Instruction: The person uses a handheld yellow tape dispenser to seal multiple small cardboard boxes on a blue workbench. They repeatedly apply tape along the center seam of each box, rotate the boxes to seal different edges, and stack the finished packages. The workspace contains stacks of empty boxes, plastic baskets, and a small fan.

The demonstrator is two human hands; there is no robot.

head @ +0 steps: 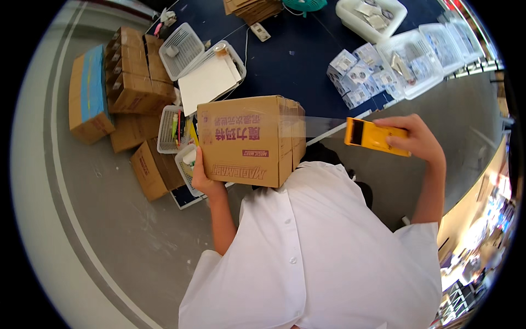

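A brown cardboard box (238, 164) with purple print stands tilted at the table's near edge, close against my white shirt. My left hand (204, 174) grips its left side near the lower corner. In my right hand (411, 137), out to the right of the box, is a yellow tape dispenser (376, 137). A strip of clear packing tape (326, 126) stretches taut from the dispenser to the box's right side, across its flap edges. The tape's far end looks stuck along the printed face. The underside of the box is hidden.
Small blue-and-white boxes (357, 74) and white plastic baskets (411, 63) occupy the dark blue table's (287, 61) right side. On the left are a pen basket (169, 129), another basket (181, 49) and white sheets (209, 84). Several cartons (131, 90) are stacked beyond the table's left edge.
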